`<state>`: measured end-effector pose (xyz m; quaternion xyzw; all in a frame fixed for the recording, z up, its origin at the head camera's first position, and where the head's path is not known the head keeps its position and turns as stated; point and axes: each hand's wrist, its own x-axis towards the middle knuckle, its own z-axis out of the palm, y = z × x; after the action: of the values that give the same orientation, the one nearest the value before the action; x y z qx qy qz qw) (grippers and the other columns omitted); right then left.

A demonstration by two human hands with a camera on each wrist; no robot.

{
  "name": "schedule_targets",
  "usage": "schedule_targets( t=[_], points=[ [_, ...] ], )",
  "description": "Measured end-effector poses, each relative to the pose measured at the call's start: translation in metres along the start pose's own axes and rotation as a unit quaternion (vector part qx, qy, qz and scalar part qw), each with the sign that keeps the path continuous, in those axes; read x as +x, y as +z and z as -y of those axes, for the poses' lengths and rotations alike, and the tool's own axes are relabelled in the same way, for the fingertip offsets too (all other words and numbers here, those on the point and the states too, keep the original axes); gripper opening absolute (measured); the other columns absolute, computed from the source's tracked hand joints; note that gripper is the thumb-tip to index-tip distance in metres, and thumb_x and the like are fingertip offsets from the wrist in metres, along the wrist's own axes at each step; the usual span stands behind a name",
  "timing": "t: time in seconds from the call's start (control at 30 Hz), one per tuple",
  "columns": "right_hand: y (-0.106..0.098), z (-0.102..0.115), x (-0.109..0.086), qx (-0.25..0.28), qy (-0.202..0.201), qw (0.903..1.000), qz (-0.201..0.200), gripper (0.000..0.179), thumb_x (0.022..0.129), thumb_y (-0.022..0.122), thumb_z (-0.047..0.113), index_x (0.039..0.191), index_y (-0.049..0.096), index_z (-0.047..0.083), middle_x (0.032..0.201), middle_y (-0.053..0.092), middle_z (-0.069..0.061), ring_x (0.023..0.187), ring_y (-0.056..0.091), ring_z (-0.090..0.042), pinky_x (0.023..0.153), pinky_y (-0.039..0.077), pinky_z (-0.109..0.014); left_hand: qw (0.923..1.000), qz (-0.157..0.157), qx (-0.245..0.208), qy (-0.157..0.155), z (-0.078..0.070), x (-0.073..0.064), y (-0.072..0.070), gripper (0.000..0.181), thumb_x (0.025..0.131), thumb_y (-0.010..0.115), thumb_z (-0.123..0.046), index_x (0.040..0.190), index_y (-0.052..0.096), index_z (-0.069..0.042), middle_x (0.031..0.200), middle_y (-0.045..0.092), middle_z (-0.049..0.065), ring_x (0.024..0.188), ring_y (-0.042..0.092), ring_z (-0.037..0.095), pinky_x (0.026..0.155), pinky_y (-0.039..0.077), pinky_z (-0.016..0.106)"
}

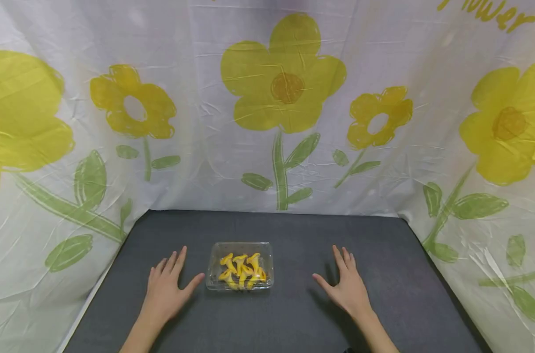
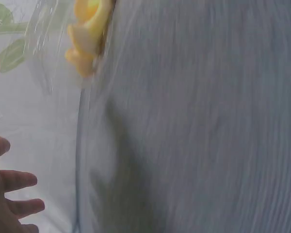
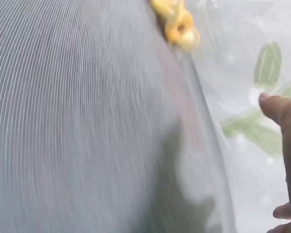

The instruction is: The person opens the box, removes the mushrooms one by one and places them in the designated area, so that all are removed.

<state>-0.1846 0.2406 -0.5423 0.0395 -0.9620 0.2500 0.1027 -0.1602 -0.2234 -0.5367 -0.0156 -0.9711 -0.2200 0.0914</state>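
Observation:
A clear plastic box (image 1: 211,274) sits on the dark table, left of the middle in the head view. In it lie several yellow trumpet-shaped pieces (image 1: 242,267) that look like mushrooms. My left hand (image 1: 165,289) hovers just left of the box with its fingers spread, holding nothing. Farther off, to the right of the box, my right hand (image 1: 347,288) is also spread over the table and apart from everything. The left wrist view catches part of the yellow pieces (image 2: 89,36) through the clear plastic. Yellow pieces (image 3: 179,24) show at the top of the right wrist view too.
The dark grey table (image 1: 293,318) has a ribbed surface. Around its back and sides hangs a white curtain (image 1: 196,162) printed with yellow flowers and green leaves. A small black object (image 1: 349,350) shows at the bottom edge, by the right forearm.

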Motion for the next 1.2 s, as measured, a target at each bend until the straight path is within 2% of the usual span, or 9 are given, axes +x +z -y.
schedule_targets(
  t=[0.17,0.37,0.5,0.63,0.83,1.03,1.07,1.13,1.2],
  points=[
    [0.026,0.026,0.000,0.096,-0.007,0.9946,-0.041,0.095,0.093,0.078,0.053,0.165,0.037,0.007,0.165,0.039,-0.027,0.142,0.048,-0.054,0.103,0.045,-0.073,0.9951,0.019,-0.088,-0.043,-0.013,-0.002,0.010,0.092,0.104,0.055,-0.065,0.170,0.025,-0.008,0.164,0.036,0.032,0.146,0.034,0.059,0.116,0.025,0.076],
    [0.055,0.055,0.000,0.190,-0.041,0.9764,-0.093,0.082,0.092,0.083,0.034,0.159,0.047,0.003,0.155,0.054,-0.022,0.100,0.071,-0.029,0.092,0.055,-0.055,0.9805,0.022,-0.181,-0.073,-0.021,-0.003,0.028,0.085,0.108,0.054,-0.055,0.170,0.022,-0.007,0.166,0.032,0.033,0.146,0.035,0.059,0.114,0.029,0.077],
    [0.068,0.075,0.000,0.255,-0.037,0.9630,-0.079,0.078,0.096,0.080,0.032,0.161,0.046,0.006,0.151,0.056,-0.022,0.071,0.064,-0.011,0.071,0.055,-0.035,0.9721,0.017,-0.223,-0.070,-0.026,0.000,0.038,0.083,0.108,0.056,-0.051,0.171,0.021,-0.009,0.167,0.031,0.031,0.139,0.046,0.052,0.108,0.038,0.074],
    [0.079,0.090,-0.003,0.314,-0.030,0.9485,-0.026,0.078,0.100,0.076,0.031,0.165,0.039,0.010,0.156,0.052,-0.022,0.050,0.048,-0.002,0.048,0.043,-0.023,0.9616,0.014,-0.264,-0.073,-0.032,0.002,0.046,0.081,0.109,0.054,-0.049,0.171,0.019,-0.012,0.169,0.029,0.027,0.124,0.053,0.039,0.096,0.046,0.061],
    [0.095,0.106,-0.008,0.360,-0.030,0.9324,0.021,0.080,0.101,0.074,0.025,0.167,0.032,0.006,0.162,0.048,-0.017,0.045,0.041,0.001,0.046,0.041,-0.022,0.9499,0.009,-0.305,-0.066,-0.037,0.004,0.056,0.080,0.110,0.057,-0.039,0.172,0.016,-0.012,0.172,0.028,0.021,0.098,0.048,0.019,0.079,0.043,0.036],
    [0.104,0.115,-0.008,0.392,-0.044,0.9184,0.028,0.085,0.100,0.076,0.020,0.168,0.027,0.003,0.165,0.043,-0.017,0.045,0.040,0.002,0.047,0.041,-0.021,0.9463,0.001,-0.322,-0.022,-0.036,0.005,0.061,0.081,0.108,0.062,-0.027,0.172,0.015,-0.011,0.171,0.028,0.022,0.069,0.037,0.013,0.064,0.038,0.028],
    [0.105,0.117,-0.008,0.394,-0.048,0.9173,0.026,0.086,0.100,0.076,0.020,0.168,0.027,0.003,0.165,0.043,-0.018,0.044,0.040,0.002,0.046,0.041,-0.021,0.9463,0.002,-0.323,-0.016,-0.036,0.006,0.061,0.082,0.107,0.062,-0.027,0.172,0.015,-0.011,0.167,0.034,0.023,0.065,0.035,0.014,0.062,0.038,0.029],
    [0.106,0.119,-0.008,0.394,-0.056,0.9172,0.020,0.086,0.099,0.076,0.019,0.168,0.027,0.004,0.165,0.043,-0.019,0.043,0.039,0.003,0.044,0.040,-0.022,0.9500,0.007,-0.312,-0.006,-0.036,0.005,0.063,0.083,0.107,0.063,-0.030,0.172,0.015,-0.011,0.165,0.036,0.025,0.075,0.049,0.017,0.066,0.041,0.030],
    [0.108,0.121,-0.009,0.389,-0.061,0.9190,0.014,0.086,0.099,0.077,0.020,0.168,0.028,0.005,0.165,0.043,-0.020,0.042,0.036,0.004,0.043,0.039,-0.022,0.9541,0.015,-0.299,-0.004,-0.036,0.004,0.064,0.085,0.106,0.064,-0.034,0.172,0.015,-0.012,0.164,0.038,0.027,0.095,0.061,0.029,0.073,0.049,0.039]
  ],
)
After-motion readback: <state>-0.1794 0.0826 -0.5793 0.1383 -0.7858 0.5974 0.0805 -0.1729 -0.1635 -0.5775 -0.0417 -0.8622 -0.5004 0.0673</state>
